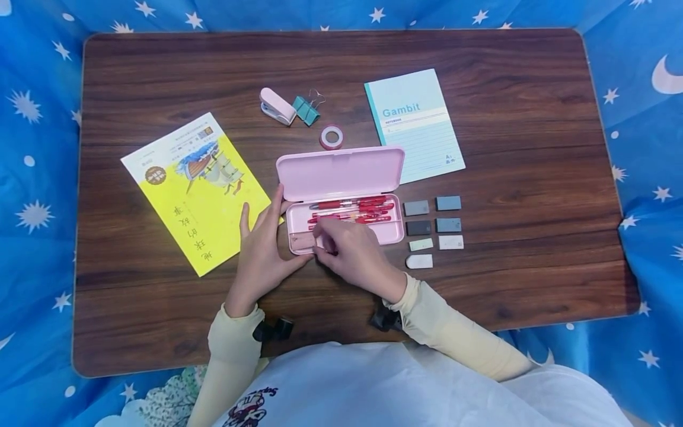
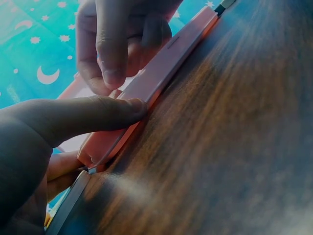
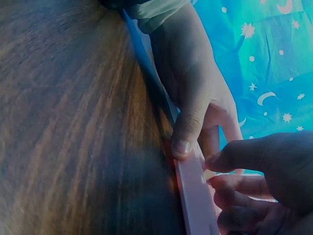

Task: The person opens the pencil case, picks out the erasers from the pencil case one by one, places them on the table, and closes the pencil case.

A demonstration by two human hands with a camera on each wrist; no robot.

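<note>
A pink pencil case point(image 1: 345, 172) lies with its lid raised, holding several red pens point(image 1: 349, 204) in its back part. My left hand point(image 1: 261, 255) grips its left end, thumb on the front wall and fingers around the end and beside the lid. Over the front compartment, my right hand point(image 1: 354, 249) has its thumb and fingertips bent together at a small white eraser point(image 1: 319, 242), mostly hidden by the fingers. A pinkish-brown eraser point(image 1: 302, 240) lies to its left in that compartment. In the left wrist view, the left thumb point(image 2: 120, 110) presses the case's front rim.
Several grey, blue and white erasers point(image 1: 448, 225) stand in two columns right of the case. A yellow book point(image 1: 213, 207) lies left, a Gambit notebook point(image 1: 416, 124) behind right. Behind the case are a tape roll point(image 1: 322, 141), a pink stapler point(image 1: 276, 107) and a teal binder clip point(image 1: 306, 111).
</note>
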